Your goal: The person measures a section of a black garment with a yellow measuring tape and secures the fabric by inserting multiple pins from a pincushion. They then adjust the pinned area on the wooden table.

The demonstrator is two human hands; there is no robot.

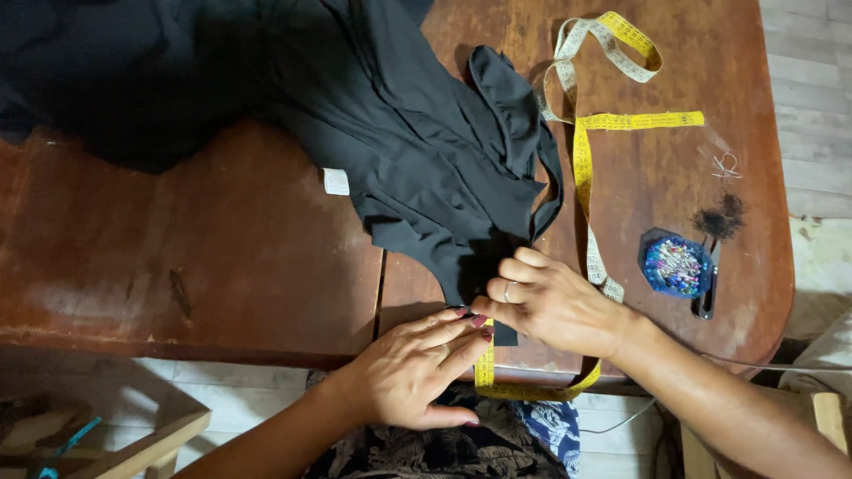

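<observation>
Nearest, left hand [417,368] lies flat, fingers released, pinning black fabric [426,168] at the tabletop [222,257] edge while right hand [550,306] pinches its narrow end over yellow tape measure [581,160]; overhanging cloth could slide, and the pin box [674,266] beyond risks being knocked.

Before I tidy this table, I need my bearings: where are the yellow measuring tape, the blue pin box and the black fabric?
Yellow measuring tape [582,164]: head view, on its straight vertical run.
Blue pin box [674,266]: head view, centre of the pins.
Black fabric [426,151]: head view, middle of the folded cloth.
</observation>
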